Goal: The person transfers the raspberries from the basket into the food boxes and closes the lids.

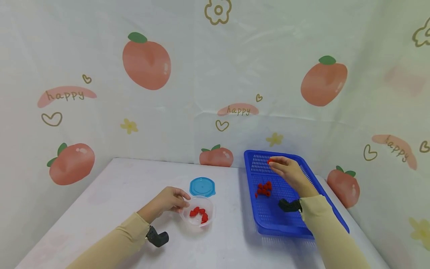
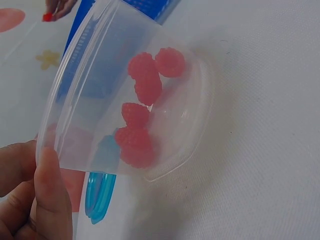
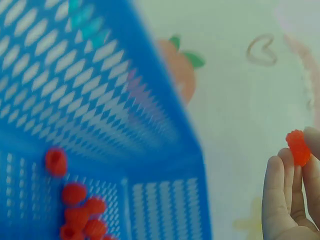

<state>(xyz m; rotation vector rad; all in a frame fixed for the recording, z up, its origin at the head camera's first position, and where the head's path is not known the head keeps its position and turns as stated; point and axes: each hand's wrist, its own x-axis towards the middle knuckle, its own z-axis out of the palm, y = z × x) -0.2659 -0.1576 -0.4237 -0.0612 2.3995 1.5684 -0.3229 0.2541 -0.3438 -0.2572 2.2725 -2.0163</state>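
The left hand (image 1: pixel 170 199), fingers pointing right, pinches the rim of a clear tub (image 1: pixel 209 207) of raspberries (image 1: pixel 204 217); tabletop (image 1: pixel 231 209) separates it from the blue basket's (image 1: pixel 279 220) long edge. Over the basket's far end, height hard to judge, the right hand (image 1: pixel 289 173) pinches another raspberry (image 3: pixel 298 148).

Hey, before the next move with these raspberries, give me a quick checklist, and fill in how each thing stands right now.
1. Right grip pinching a raspberry: ok.
2. Left grip holding the tub by its rim: ok.
3. Tub uncovered: ok, the blue lid lies behind it.
4. Held raspberry above the tub: not ok, it's over toward the basket.
5. Basket free of raspberries: not ok, a cluster lies inside.
6. Exact number in that cluster: cannot tell, they overlap.
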